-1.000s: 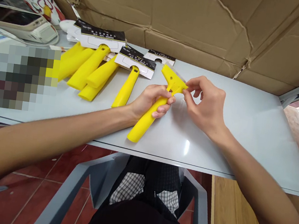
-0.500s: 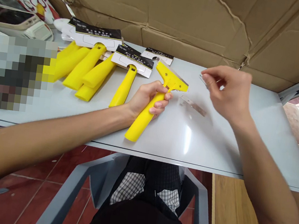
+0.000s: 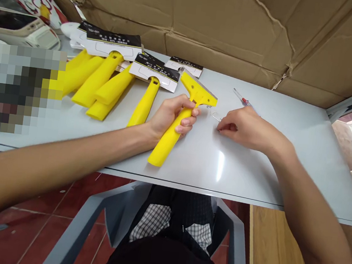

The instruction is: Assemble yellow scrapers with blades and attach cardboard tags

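Observation:
My left hand point(image 3: 177, 117) is closed around a yellow scraper point(image 3: 170, 137), just under its wide head. The scraper tilts with its head up and away from me, a metal blade edge along the top. Small screw ends point(image 3: 209, 106) show beneath the head. My right hand point(image 3: 247, 126) is low over the table, its thumb and fingertips pinched at a small metal plate point(image 3: 216, 117). Most of that plate is hidden under the fingers. Behind the right hand lies a screwdriver point(image 3: 245, 101) with a red band, partly covered by the hand.
Several yellow handles point(image 3: 95, 81) with black-and-white cards point(image 3: 114, 45) lie on the left of the grey table point(image 3: 254, 176). Another card point(image 3: 185, 66) is at the back. Cardboard point(image 3: 208, 24) stands behind. A pale device point(image 3: 22, 27) sits far left, near a blurred-out patch.
My right hand has come down and left, away from the screwdriver, to the metal plate on the table. The left hand still grips the scraper, almost unmoved.

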The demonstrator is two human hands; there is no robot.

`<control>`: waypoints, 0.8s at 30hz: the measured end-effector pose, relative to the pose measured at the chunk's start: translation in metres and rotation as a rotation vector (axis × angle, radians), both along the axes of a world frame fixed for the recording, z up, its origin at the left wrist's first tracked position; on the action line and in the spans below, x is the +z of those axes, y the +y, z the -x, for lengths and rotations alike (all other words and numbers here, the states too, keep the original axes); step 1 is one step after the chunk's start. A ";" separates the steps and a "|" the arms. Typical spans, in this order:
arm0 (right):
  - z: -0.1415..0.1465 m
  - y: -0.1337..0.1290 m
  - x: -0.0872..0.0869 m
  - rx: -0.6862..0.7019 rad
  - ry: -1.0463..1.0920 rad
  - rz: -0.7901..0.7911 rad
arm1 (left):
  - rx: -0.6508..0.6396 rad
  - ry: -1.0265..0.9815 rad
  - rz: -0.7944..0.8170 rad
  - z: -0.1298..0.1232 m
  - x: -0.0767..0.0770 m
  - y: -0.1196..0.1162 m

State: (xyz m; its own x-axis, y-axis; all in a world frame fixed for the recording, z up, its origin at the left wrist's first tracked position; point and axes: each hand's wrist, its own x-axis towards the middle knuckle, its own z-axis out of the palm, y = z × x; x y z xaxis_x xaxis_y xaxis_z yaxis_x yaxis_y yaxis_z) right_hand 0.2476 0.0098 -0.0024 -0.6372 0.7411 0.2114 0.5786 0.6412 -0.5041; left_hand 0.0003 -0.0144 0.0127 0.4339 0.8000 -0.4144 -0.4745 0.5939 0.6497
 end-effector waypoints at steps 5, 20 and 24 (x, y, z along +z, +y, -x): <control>0.004 -0.003 0.006 0.002 0.050 -0.015 | -0.043 0.040 -0.016 0.002 0.000 0.001; 0.023 -0.006 0.015 -0.177 0.523 0.152 | -0.081 -0.050 0.006 -0.005 0.008 -0.009; 0.026 -0.008 0.017 -0.183 0.567 0.243 | -0.088 -0.054 -0.017 -0.004 0.006 -0.008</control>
State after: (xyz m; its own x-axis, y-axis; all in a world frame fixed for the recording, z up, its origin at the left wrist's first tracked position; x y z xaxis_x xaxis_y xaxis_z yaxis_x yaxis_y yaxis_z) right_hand 0.2213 0.0013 0.0147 -0.3347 0.8964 0.2905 0.2683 0.3862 -0.8826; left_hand 0.0043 -0.0220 0.0184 0.5240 0.7645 -0.3754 -0.4555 0.6240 0.6349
